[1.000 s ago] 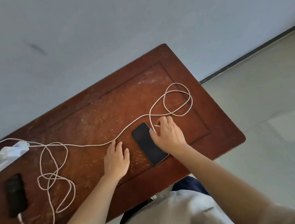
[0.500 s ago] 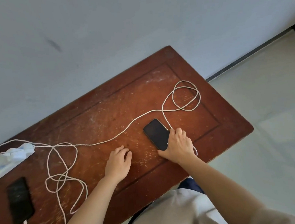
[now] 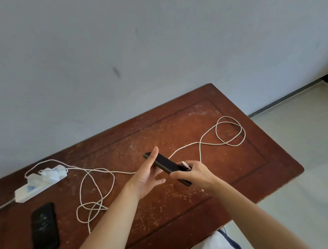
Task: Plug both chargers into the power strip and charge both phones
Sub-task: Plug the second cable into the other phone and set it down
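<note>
A black phone (image 3: 165,164) is lifted above the brown wooden table (image 3: 243,177), tilted, held between both hands. My left hand (image 3: 145,175) cups its far end from below, thumb up. My right hand (image 3: 195,174) grips its near end and also pinches the white cable plug (image 3: 185,165). That white cable (image 3: 229,132) loops at the right and runs left to the white power strip (image 3: 39,183), where two white chargers (image 3: 51,174) sit plugged in. A second black phone (image 3: 44,230) lies at the left front with a cable in its bottom end.
A tangle of white cable (image 3: 93,192) lies between the power strip and my left arm. A pale wall (image 3: 152,46) runs behind the table. Tiled floor (image 3: 310,151) lies to the right beyond the table's edge.
The phone was lying on the table under my right hand; now both hands hold it lifted and tilted. My left hand rose from the table to it. The view shifted right.
</note>
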### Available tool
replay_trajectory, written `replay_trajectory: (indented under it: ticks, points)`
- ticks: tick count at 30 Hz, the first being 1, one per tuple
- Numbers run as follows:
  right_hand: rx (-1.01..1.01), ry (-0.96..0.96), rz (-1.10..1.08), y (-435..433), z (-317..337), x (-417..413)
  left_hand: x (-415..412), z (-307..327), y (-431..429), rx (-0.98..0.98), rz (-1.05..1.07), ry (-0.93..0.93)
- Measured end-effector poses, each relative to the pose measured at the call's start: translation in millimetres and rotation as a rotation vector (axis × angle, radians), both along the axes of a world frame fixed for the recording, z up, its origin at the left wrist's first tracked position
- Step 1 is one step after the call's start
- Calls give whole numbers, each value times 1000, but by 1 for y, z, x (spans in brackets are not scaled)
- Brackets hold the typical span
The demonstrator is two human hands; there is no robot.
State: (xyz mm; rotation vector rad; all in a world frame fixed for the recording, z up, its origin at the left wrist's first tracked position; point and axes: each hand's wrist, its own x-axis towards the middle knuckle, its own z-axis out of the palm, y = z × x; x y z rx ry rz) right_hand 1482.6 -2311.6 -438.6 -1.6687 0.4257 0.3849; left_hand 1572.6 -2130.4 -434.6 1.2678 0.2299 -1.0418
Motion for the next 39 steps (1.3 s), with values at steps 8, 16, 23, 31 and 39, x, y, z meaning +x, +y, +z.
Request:
replay_trajectory:
  ticks: [8,16,23,31,39]
  points:
    - [442,19,-296,10,9,13,5,20,9,-306,423,25]
    - [209,-133,-459,4,35,13,18,40,4,-520,760,112]
    - [510,-120,-558,16,63,2,15,58,7,-744,860,190]
    - [375,-295,-480,30,80,-20,0,80,-1,-836,826,211]
    - [185,-428,-402,43,98,-26,-9,94,-10,-884,770,212]
